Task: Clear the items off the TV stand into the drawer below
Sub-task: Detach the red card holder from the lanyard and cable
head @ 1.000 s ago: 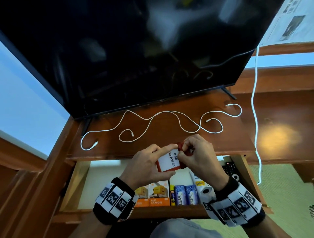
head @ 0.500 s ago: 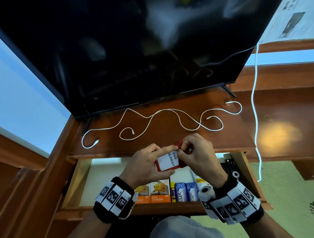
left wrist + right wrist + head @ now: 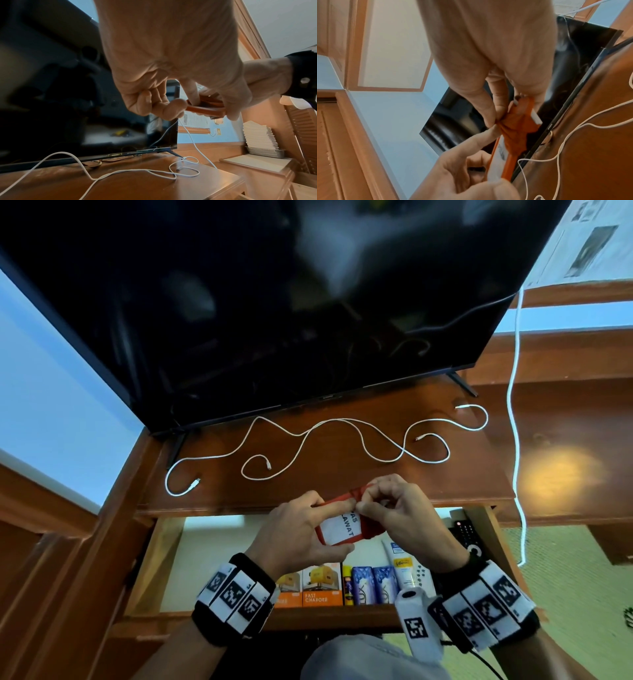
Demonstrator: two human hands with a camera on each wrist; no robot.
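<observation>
A red badge holder (image 3: 342,529) with a white card reading "PAS ...LAWAT" hangs above the open drawer (image 3: 205,609). My left hand (image 3: 305,529) grips its left side between thumb and fingers. My right hand (image 3: 394,508) pinches the red strap (image 3: 513,129) bunched at the badge's top. In the left wrist view the badge (image 3: 205,108) shows edge-on between both hands. Two white cables (image 3: 342,440) lie snaked across the TV stand top (image 3: 342,481), behind my hands.
The TV (image 3: 274,302) stands at the back of the stand. Inside the drawer are orange charger boxes (image 3: 322,585), blue packets (image 3: 373,583), a tube (image 3: 400,563) and a black remote (image 3: 466,535). Another white cable (image 3: 513,405) hangs down at the right.
Both hands stayed over the drawer's back edge with the badge. My right fingers worked further along the red strap at its top, and the badge tilted a little.
</observation>
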